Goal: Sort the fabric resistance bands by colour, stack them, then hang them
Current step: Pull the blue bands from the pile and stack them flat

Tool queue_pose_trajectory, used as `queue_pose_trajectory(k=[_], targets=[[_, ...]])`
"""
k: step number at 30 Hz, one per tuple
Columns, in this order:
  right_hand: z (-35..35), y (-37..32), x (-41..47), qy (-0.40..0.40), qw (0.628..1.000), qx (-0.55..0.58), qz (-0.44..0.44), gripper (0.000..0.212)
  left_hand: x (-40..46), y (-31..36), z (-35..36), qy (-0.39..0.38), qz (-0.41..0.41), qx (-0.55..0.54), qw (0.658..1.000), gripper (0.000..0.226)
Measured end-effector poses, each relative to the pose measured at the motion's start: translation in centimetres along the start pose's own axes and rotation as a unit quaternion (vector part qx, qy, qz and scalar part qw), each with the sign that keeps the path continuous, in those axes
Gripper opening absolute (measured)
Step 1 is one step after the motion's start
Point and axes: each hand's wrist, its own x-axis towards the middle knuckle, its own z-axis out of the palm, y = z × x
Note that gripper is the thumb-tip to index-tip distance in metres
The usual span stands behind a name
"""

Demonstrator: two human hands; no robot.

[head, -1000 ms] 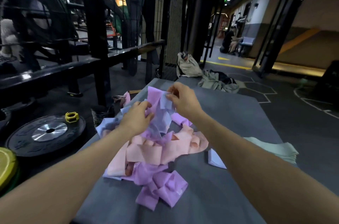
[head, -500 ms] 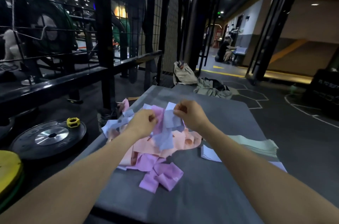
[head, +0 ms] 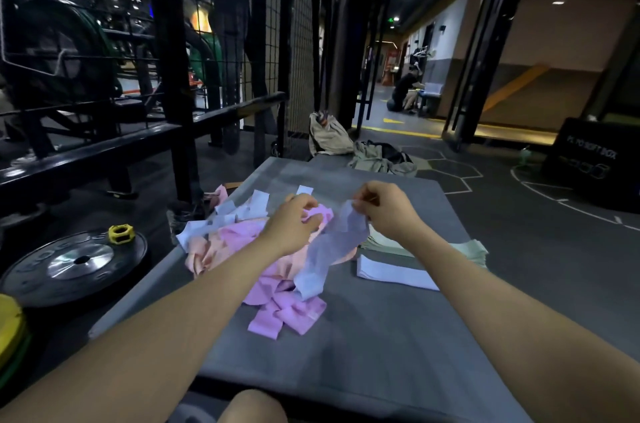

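Note:
A tangled pile of fabric bands in pink, peach, lilac and pale blue lies on the grey mat. My right hand pinches the top end of a pale blue band, which hangs down twisted over the pile. My left hand has its fingers curled on a pink band at the top of the pile. To the right, a flat stack of pale blue bands lies beside a stack of light green bands.
A black weight plate with a yellow collar lies on the floor to the left, beside a yellow plate. Black racks and mesh stand at the back left. Bags and clothes lie beyond the mat. A person crouches far off.
My right hand has drawn the pale blue band out of the pile toward the right, so it now hangs free. My hands have moved apart. The camera has tilted up a little.

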Motion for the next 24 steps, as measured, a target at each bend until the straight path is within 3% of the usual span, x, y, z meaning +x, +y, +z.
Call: queue_pose_trajectory(k=[5,7,8,10,15,17,21,24], targets=[[-3.3,0.7,-1.8,-0.013,1.0,0.027,-0.008,0.028,-0.2,4.2,2.3,-0.092,0.071,-0.108,0.987,0.037],[-4.8,0.8,-2.4,-0.007,0.999,0.041,-0.007,0.019,-0.2,5.5,3.2,-0.102,0.072,-0.142,0.982,0.024],[-5.5,0.9,-2.7,-0.001,0.999,0.044,-0.009,0.014,-0.2,6.1,3.6,-0.103,0.069,-0.164,0.979,0.012],[-6.5,1.2,-3.3,0.016,0.998,0.058,-0.008,0.004,-0.3,7.3,4.5,-0.085,0.064,-0.193,0.976,0.017],[-7.6,3.1,-5.0,0.035,0.984,0.161,0.063,0.015,-0.3,9.1,6.7,-0.033,0.033,-0.254,0.966,0.014],[-7.9,3.9,-5.5,0.055,0.983,0.153,0.086,0.011,-0.5,9.7,7.2,-0.035,0.036,-0.26,0.964,0.01],[-8.8,4.6,-5.9,0.084,0.977,0.17,0.099,0.021,-0.8,11.0,7.8,-0.047,0.037,-0.278,0.959,0.007],[-9.2,4.6,-6.0,0.069,0.982,0.15,0.095,0.011,-0.5,11.7,7.7,-0.06,0.042,-0.29,0.954,0.011]])
